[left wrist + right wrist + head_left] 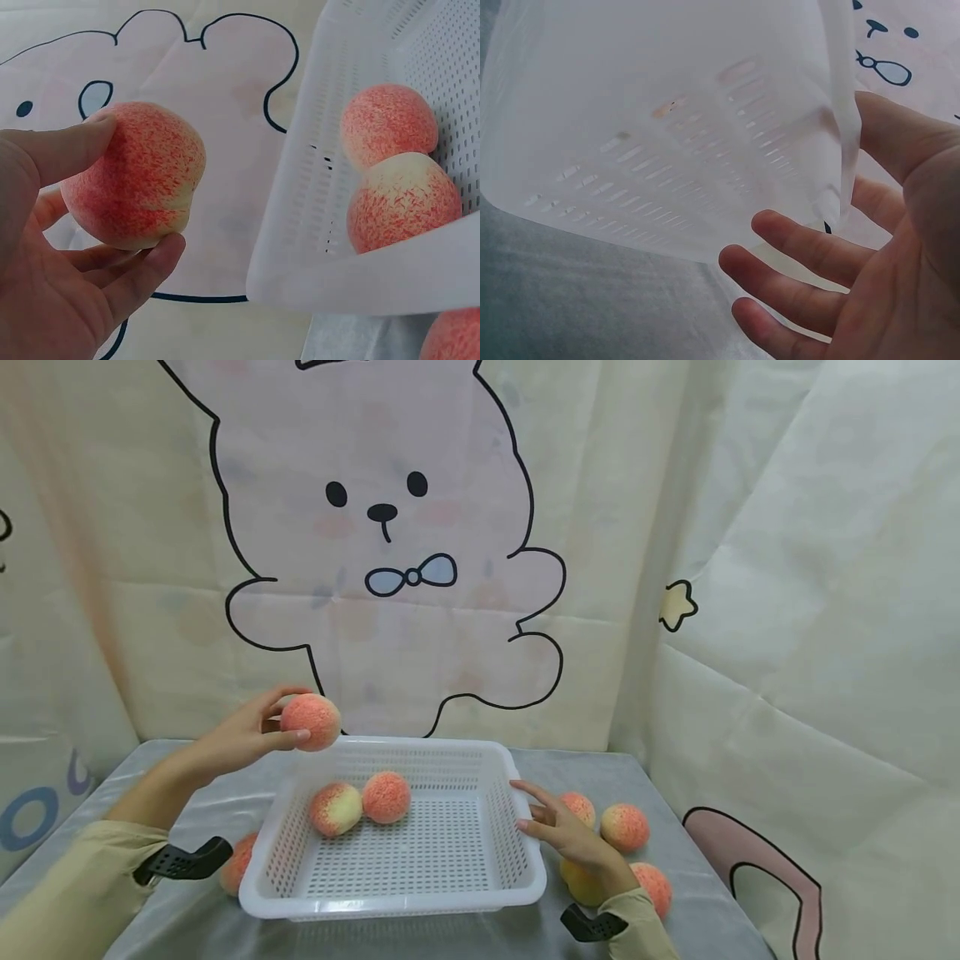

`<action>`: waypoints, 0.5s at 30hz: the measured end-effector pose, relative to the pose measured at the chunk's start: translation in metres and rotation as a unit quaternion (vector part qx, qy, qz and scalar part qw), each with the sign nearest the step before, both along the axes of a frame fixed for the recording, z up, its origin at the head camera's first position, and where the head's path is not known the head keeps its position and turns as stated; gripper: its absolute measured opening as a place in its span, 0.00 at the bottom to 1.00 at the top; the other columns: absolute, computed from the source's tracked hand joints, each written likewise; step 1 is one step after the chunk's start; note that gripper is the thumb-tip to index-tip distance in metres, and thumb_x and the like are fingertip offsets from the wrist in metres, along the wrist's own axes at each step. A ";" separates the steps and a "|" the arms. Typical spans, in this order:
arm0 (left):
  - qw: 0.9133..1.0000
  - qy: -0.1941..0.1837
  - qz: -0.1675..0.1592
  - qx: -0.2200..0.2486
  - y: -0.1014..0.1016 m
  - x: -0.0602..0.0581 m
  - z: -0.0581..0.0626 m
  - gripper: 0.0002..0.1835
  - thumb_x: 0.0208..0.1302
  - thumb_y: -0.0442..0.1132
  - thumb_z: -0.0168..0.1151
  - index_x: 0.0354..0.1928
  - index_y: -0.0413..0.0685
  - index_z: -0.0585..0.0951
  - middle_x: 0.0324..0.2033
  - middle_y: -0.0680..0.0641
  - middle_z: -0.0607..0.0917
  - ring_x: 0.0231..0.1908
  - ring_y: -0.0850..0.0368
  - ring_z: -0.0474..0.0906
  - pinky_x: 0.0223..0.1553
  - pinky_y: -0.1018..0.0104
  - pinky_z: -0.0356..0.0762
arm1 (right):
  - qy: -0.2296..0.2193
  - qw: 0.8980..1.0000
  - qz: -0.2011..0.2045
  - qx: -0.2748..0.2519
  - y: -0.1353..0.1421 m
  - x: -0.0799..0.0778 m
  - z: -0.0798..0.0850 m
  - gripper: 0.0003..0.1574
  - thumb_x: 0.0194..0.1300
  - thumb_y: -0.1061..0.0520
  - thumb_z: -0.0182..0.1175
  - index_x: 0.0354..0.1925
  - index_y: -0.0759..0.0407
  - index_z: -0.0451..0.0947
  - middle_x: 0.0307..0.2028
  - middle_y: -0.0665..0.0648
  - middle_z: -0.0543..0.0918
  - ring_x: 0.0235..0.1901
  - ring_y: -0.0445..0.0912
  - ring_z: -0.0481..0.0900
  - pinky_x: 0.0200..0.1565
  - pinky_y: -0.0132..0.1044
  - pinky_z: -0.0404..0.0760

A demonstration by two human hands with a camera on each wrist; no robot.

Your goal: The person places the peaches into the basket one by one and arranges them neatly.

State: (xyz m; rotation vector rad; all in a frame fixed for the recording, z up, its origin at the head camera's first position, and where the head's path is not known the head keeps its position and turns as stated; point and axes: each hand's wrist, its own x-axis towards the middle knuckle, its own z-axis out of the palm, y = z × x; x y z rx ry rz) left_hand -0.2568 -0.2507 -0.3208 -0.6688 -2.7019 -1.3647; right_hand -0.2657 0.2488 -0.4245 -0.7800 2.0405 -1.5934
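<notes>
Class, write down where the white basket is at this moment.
In the head view, the white basket lies below centre, between the left hand with its peach and the right hand, which holds the right rim.

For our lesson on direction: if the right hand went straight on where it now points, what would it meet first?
The right hand would first meet the right side of the white basket, whose rim it seems to touch, though depth is unclear.
</notes>
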 end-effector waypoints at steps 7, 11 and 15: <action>1.000 -0.016 -0.012 -0.004 0.013 -0.011 0.000 0.35 0.71 0.47 0.63 0.73 0.49 0.60 0.59 0.36 0.79 0.55 0.44 0.81 0.53 0.51 0.80 | 0.006 1.000 0.008 -0.011 0.001 -0.003 0.001 0.43 0.79 0.58 0.50 0.81 0.59 0.41 0.69 0.80 0.66 0.54 0.46 0.83 0.52 0.42 0.85; 0.999 -0.028 -0.023 -0.011 0.025 -0.016 0.000 0.34 0.70 0.48 0.64 0.72 0.50 0.61 0.60 0.36 0.79 0.54 0.44 0.82 0.54 0.44 0.79 | 0.004 1.000 0.010 -0.012 0.001 -0.002 0.000 0.43 0.79 0.58 0.51 0.81 0.60 0.41 0.69 0.80 0.65 0.56 0.48 0.83 0.52 0.44 0.85; 0.999 -0.030 -0.035 -0.022 0.036 -0.021 0.000 0.34 0.70 0.47 0.64 0.71 0.49 0.61 0.58 0.35 0.79 0.53 0.45 0.83 0.54 0.44 0.80 | -0.001 1.000 0.006 -0.010 0.000 0.000 -0.001 0.43 0.79 0.57 0.51 0.81 0.60 0.40 0.69 0.80 0.65 0.56 0.50 0.82 0.53 0.44 0.84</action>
